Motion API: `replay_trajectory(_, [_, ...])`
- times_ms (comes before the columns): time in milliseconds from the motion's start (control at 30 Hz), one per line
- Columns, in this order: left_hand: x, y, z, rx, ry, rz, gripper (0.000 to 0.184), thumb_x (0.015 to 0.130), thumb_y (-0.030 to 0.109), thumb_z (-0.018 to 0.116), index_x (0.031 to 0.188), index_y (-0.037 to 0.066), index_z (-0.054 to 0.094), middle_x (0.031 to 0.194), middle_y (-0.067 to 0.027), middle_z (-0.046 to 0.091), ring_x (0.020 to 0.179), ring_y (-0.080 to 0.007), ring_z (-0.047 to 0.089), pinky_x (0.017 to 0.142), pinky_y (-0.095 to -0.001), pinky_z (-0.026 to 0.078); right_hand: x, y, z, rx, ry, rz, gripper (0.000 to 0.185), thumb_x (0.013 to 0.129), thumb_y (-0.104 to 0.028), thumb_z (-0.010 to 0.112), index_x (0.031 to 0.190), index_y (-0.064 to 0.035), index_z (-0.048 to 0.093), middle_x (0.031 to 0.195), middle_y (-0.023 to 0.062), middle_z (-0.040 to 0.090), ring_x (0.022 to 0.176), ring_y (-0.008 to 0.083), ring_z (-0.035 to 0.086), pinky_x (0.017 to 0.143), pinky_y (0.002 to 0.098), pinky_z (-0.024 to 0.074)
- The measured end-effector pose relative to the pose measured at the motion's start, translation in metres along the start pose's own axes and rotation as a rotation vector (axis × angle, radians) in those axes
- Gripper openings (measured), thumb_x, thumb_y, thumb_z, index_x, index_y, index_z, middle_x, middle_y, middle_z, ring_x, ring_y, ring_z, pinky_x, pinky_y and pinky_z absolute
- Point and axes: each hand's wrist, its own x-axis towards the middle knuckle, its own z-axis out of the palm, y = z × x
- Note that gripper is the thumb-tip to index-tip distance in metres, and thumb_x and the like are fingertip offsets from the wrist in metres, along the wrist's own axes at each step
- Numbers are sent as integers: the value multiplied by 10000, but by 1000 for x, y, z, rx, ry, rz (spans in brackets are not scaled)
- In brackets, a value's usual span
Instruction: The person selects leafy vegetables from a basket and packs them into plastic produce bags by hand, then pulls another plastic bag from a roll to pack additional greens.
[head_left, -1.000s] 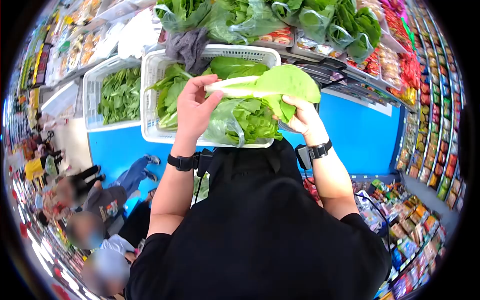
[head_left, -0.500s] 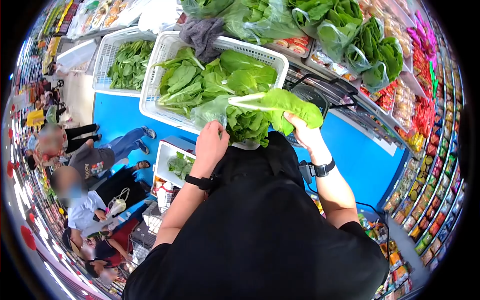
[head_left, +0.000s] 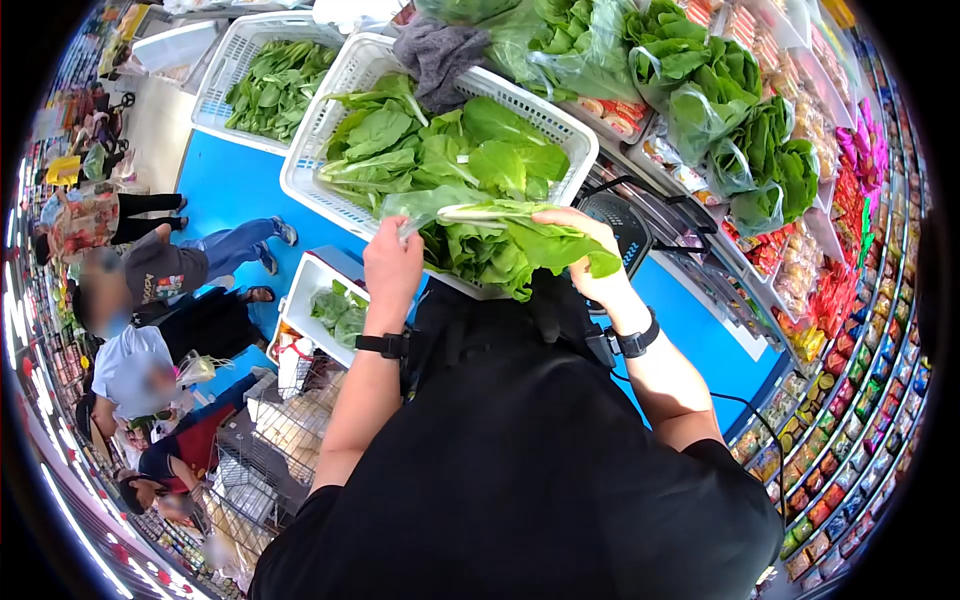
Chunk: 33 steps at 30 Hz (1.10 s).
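My left hand [head_left: 393, 262] pinches the edge of a clear plastic bag [head_left: 418, 206] at the front of a white basket. In my right hand [head_left: 597, 255] is a leafy green [head_left: 545, 236] with a thick white stem, held sideways, its stem end at the bag. Whether the stem is inside the bag or only against it, I cannot tell. Below the stem are more dark leafy greens [head_left: 478, 250], partly covered. The white basket [head_left: 303, 190] behind my hands holds loose leafy greens [head_left: 440, 152].
A grey cloth [head_left: 438, 60] hangs over the basket's back rim. Another white basket of greens [head_left: 282, 88] stands at the back left, a white bin [head_left: 318, 275] nearer. Bagged greens [head_left: 715, 95] lie on shelves at right. Several people and a shopping cart [head_left: 262, 450] are at left.
My right hand has drawn the leafy green slightly left and tilted it, its leaf end now lower. My left hand has shifted left with the bag. The whole view has turned a little.
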Motion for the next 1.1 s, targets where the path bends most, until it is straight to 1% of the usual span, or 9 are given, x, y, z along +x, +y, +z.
replay_trajectory(100, [3, -10, -1, 199, -27, 67, 247, 971, 141, 719, 1180, 9, 734, 1003, -239, 773, 931, -431, 748, 851, -499, 583, 6, -1, 0, -3, -58, -62, 532, 860, -244, 639, 1333, -20, 732, 1253, 200, 748, 1179, 378, 731, 1044, 412, 554])
replay_trajectory(167, [-1, -9, 3, 207, 41, 175, 241, 978, 157, 708, 1176, 22, 726, 1001, -235, 761, 947, -455, 724, 850, -527, 568, 8, -2, -1, -6, -86, -84, 554, 935, -398, 666, 1332, -18, 733, 1248, 198, 748, 1169, 382, 735, 1028, 425, 558])
replay_trajectory(267, [-9, -9, 18, 93, 42, 230, 232, 1002, 192, 676, 1168, 33, 712, 1001, -245, 737, 977, -493, 686, 847, -558, 548, 8, -6, 1, -10, -92, -68, 936, 932, -855, 572, 1316, -18, 741, 1250, 201, 749, 1180, 395, 730, 1032, 447, 553])
replay_trajectory(333, [-14, 2, 19, 60, -268, -57, 244, 1046, 223, 623, 1178, 25, 678, 1024, -300, 719, 998, -530, 669, 851, -577, 541, 7, -6, 0, -19, -100, -68, 935, 932, -853, 573, 1313, -16, 742, 1251, 204, 751, 1187, 395, 728, 1038, 447, 550])
replay_trajectory(567, [-21, 9, 26, 11, -369, -4, 248, 1053, 235, 616, 1205, 46, 668, 982, -304, 736, 959, -536, 692, 834, -613, 542, 8, -7, -8, -44, -118, 0, 968, 914, -882, 579, 1294, -9, 751, 1271, 217, 750, 1205, 384, 725, 1065, 441, 539])
replay_trajectory(700, [-11, 1, 31, 3, -269, -89, 243, 1045, 239, 664, 1169, 34, 702, 968, -296, 747, 931, -508, 717, 801, -544, 568, 9, -9, -7, -53, -107, 33, 922, 902, -847, 633, 1288, -20, 764, 1293, 217, 747, 1210, 382, 728, 1059, 446, 548])
replay_trajectory(767, [-8, -5, 36, -232, -6, -120, 222, 1029, 215, 701, 1114, 10, 715, 956, -246, 769, 877, -422, 752, 783, -468, 581, 11, -10, -8, -62, -102, 67, 910, 891, -841, 650, 1280, -28, 773, 1304, 219, 746, 1217, 385, 728, 1059, 449, 552])
replay_trajectory(1033, [-7, -2, 34, -444, 115, -185, 155, 1037, 143, 687, 1102, 3, 672, 961, -122, 715, 841, -231, 677, 765, -362, 551, 22, -7, 15, -69, -221, -50, 457, 812, -228, 853, 1233, -57, 804, 1344, 224, 745, 1262, 378, 726, 1057, 418, 564])
replay_trajectory(1100, [-7, -2, 34, -475, 115, -189, 150, 1034, 132, 696, 1116, 9, 673, 965, -89, 705, 834, -192, 656, 757, -335, 538, 23, 3, 25, -47, -224, -49, 454, 814, -222, 858, 1234, -59, 802, 1350, 225, 744, 1242, 383, 735, 1045, 417, 571])
